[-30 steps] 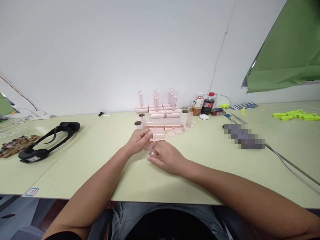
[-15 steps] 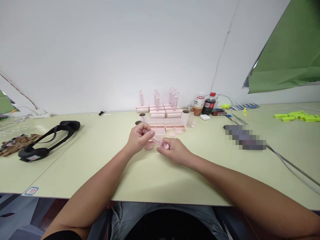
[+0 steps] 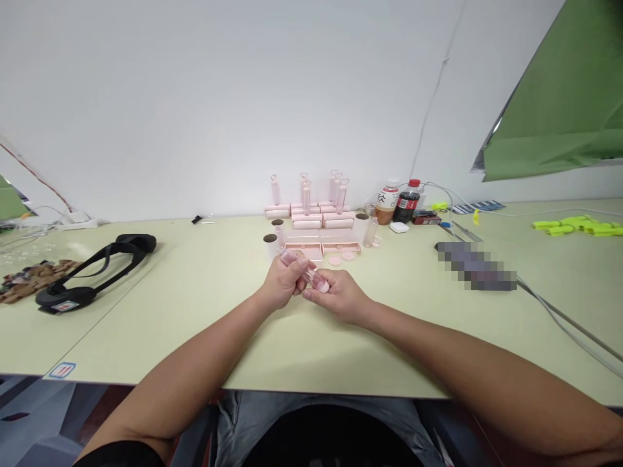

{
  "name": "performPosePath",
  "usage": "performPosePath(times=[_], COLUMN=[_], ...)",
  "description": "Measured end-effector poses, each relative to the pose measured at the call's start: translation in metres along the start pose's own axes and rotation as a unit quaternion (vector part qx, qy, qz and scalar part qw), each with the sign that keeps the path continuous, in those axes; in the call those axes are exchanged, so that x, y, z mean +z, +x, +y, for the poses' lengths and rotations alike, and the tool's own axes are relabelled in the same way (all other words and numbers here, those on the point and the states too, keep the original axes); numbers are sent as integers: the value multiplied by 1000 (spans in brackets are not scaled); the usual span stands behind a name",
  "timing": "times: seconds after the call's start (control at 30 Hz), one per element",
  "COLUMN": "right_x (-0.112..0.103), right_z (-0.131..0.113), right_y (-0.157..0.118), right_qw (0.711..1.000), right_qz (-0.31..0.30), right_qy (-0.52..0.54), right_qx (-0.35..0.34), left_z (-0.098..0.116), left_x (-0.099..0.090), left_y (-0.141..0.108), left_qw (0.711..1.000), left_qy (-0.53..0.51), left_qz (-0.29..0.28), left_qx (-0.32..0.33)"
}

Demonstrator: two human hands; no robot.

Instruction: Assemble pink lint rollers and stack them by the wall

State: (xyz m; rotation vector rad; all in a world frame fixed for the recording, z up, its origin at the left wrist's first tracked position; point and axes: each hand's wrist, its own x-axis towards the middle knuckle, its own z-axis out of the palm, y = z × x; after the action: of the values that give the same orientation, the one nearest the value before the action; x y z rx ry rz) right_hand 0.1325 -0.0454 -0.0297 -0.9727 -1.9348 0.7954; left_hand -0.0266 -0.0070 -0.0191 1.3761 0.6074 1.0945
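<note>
Holds clear pinkish plastic tube (image 3: 308,275) aslant above pale green tabletop (image 3: 160,318). Wraps far end in curled fingers of left hand (image 3: 283,280); grasps near end between thumb and fingers of right hand (image 3: 341,296). Angles both forearms inward. Sits well apart from tabletop's near edge, close to open pink rectangular boxes (image 3: 341,249).

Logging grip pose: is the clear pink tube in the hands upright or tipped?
Tipped. The clear pink tube slants from the left hand to the right hand, unlike the upright tubes at the back.
</note>
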Motion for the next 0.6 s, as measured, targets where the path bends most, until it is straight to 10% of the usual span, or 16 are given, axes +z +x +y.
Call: performPosePath(times=[0.37, 0.6], right_x=[1, -2], right_z=[-1, 5], right_y=[-2, -5], right_qw=[998, 999], right_qz=[-18, -26], right_qy=[33, 3], right_qx=[-44, -22], left_z=[13, 43], left_x=[15, -15], left_y=[-4, 6], left_qw=[994, 981], left_qy=[-90, -116], left_qz=[60, 119], left_qx=[-4, 98])
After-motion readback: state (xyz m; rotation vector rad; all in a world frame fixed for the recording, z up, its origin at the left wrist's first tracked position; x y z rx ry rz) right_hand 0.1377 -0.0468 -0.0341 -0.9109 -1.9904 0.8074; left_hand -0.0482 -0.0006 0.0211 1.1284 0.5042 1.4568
